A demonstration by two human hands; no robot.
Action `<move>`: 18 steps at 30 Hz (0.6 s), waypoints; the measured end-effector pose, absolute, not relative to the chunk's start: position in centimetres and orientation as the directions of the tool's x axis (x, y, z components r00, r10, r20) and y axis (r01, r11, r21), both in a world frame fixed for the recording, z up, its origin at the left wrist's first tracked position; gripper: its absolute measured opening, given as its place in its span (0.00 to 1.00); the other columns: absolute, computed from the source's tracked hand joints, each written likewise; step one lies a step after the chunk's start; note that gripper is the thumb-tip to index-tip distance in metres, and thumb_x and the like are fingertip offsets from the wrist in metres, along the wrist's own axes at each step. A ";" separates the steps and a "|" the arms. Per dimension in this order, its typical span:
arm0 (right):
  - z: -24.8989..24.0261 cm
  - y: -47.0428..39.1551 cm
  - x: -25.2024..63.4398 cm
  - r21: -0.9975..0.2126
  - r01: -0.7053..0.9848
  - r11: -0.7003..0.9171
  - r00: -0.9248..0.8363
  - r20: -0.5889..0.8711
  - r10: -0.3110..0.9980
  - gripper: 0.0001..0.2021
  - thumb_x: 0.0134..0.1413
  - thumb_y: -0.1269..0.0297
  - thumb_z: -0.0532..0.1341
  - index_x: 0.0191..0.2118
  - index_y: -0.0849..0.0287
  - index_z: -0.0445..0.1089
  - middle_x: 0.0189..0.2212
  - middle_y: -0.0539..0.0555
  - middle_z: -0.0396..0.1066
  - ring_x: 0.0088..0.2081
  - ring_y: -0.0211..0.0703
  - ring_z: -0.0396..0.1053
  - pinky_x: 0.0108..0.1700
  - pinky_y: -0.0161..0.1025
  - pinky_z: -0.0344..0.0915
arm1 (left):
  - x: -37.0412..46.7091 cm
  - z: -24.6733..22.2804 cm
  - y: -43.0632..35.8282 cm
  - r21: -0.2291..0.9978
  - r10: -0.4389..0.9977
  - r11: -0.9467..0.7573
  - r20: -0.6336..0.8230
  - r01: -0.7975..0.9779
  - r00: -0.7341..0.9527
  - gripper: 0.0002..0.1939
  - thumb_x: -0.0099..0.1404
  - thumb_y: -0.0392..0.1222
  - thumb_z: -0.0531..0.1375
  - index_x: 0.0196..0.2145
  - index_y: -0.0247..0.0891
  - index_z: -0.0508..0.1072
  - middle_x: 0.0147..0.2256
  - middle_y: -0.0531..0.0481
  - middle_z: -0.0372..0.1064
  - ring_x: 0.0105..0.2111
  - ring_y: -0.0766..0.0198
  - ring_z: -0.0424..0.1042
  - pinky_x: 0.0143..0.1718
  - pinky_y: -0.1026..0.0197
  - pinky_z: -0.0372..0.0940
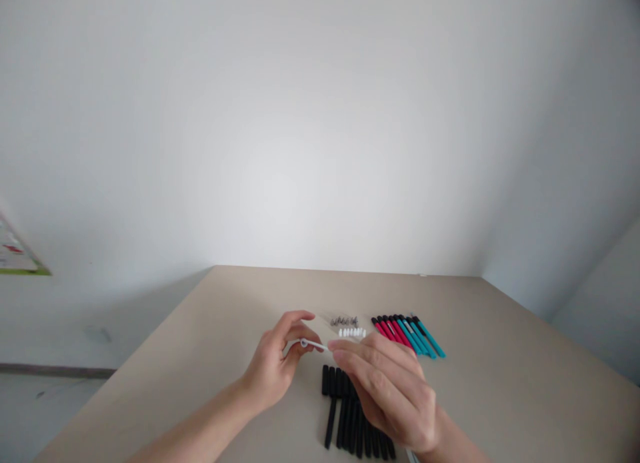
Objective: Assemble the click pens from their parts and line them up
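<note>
A thin white rod [316, 344] with a small round end spans the gap between my two hands, above the table. My left hand [274, 360] curls its thumb and fingers about the round end. The fingertips of my right hand [390, 390] pinch the rod's other end, hiding that part. Below my right hand lie black pen barrels [345, 423] in a row, partly covered by it. Shorter black pieces [333, 381] line up just above them. Small white parts [352, 332] stand in a row beyond my fingers, with small metal springs [345, 321] behind.
Red and teal pens [407, 335] with black ends lie side by side to the right, beyond my right hand. The beige table [240, 296] meets a white wall [320, 150] at the back. A framed sheet [20, 250] hangs at far left.
</note>
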State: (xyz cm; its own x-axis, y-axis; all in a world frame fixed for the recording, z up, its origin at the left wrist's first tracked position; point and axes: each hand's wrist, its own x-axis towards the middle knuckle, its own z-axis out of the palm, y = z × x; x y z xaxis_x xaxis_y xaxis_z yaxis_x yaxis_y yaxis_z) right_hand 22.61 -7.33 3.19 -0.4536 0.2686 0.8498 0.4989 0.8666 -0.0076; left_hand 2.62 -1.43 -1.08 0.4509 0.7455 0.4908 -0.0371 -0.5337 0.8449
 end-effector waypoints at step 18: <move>2.4 -5.5 21.3 -0.492 0.579 0.649 -0.225 0.669 0.708 0.06 0.60 0.67 0.57 0.36 0.58 0.72 0.25 0.52 0.70 0.27 0.38 0.65 0.29 0.35 0.60 | 2.7 -0.5 -1.5 0.853 0.785 -0.496 0.362 0.160 0.502 0.11 0.65 0.38 0.58 0.46 0.39 0.67 0.36 0.49 0.77 0.37 0.63 0.75 0.41 0.64 0.67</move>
State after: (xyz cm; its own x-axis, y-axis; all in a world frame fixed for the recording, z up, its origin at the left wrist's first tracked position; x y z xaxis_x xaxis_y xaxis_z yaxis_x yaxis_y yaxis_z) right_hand 21.33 -5.50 2.36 -0.2249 0.7082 0.6693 0.5794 0.6494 -0.4925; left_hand 2.68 -1.49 -0.53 0.5022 0.7854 0.3619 0.1605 -0.4959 0.8534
